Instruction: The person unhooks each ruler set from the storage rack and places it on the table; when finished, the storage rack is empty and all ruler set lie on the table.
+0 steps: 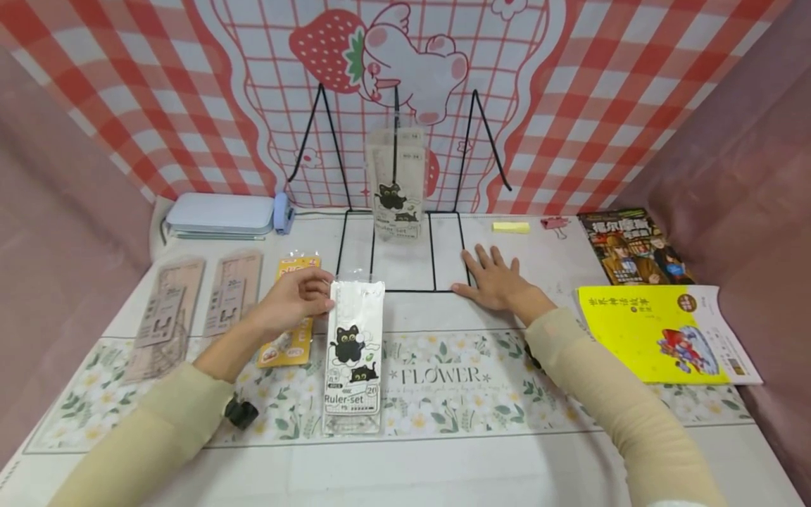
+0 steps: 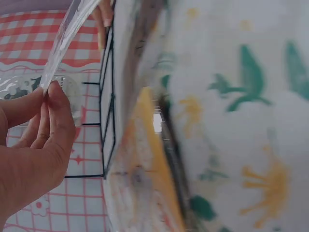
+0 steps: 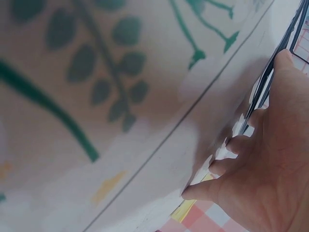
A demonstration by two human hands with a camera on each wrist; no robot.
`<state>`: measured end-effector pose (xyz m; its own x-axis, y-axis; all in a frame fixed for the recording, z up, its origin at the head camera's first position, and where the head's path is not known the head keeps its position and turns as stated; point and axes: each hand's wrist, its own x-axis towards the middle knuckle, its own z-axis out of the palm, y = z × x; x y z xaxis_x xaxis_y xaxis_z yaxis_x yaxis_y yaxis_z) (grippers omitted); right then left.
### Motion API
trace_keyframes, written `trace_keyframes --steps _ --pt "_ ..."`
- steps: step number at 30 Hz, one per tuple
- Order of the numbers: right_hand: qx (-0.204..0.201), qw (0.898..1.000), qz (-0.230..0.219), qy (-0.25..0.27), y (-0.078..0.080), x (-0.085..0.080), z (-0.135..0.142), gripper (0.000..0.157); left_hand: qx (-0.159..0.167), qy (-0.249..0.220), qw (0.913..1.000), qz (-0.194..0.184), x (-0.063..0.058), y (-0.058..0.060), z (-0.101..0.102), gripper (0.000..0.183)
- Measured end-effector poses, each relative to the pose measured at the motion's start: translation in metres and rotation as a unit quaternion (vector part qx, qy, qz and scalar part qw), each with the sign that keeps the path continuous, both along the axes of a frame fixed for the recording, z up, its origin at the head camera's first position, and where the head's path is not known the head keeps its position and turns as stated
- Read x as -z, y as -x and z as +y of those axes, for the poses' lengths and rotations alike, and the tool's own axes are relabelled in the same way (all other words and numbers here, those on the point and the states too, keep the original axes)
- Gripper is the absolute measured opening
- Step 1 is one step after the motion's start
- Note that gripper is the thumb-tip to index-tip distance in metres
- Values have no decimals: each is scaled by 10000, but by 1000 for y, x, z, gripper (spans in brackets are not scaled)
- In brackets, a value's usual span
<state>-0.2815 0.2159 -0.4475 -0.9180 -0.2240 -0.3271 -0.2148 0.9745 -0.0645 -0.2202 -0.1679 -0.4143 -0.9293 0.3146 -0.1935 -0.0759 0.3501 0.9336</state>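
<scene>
My left hand (image 1: pixel 296 299) pinches the left edge of a clear-wrapped ruler set (image 1: pixel 353 352) printed with black cats. In the left wrist view, thumb and fingertips meet on the edge of the wrapper (image 2: pixel 67 36). The pack stands upright in front of me, its lower end over the flowered strip. My right hand (image 1: pixel 497 278) lies palm down with spread fingers at the right front corner of a black wire rack (image 1: pixel 434 246); the right wrist view shows its thumb on the wire. From the rack's middle hook hang similar ruler packs (image 1: pixel 395 176), overlapping each other.
Two pinkish ruler packs (image 1: pixel 231 292) and a yellow pack (image 1: pixel 294 267) lie left. Behind them are a pale blue case (image 1: pixel 218 213) and a blue stapler (image 1: pixel 283 213). A yellow book (image 1: pixel 633 331), a comic-style book (image 1: pixel 624 246) and a red binder clip (image 1: pixel 555 224) lie right.
</scene>
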Motion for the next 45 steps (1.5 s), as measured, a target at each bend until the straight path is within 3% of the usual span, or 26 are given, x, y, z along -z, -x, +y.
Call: trace_keyframes --steps 5,16,26,34,45 --pt "-8 10000 -3 15 2 -1 -1 87 -95 537 9982 -256 7 -2 -3 46" --pt "9 10000 17 54 1 -1 -1 87 -465 1084 9892 -872 16 -2 0 49" --pt "79 9999 -61 7 1 -2 0 87 -595 964 9875 -1092 14 -4 3 56" --pt "53 10000 -23 29 1 -1 -1 87 -666 1265 9860 -856 10 -7 3 59" --pt "26 10000 -22 -17 1 1 -1 87 -204 929 9955 -15 -4 6 7 52"
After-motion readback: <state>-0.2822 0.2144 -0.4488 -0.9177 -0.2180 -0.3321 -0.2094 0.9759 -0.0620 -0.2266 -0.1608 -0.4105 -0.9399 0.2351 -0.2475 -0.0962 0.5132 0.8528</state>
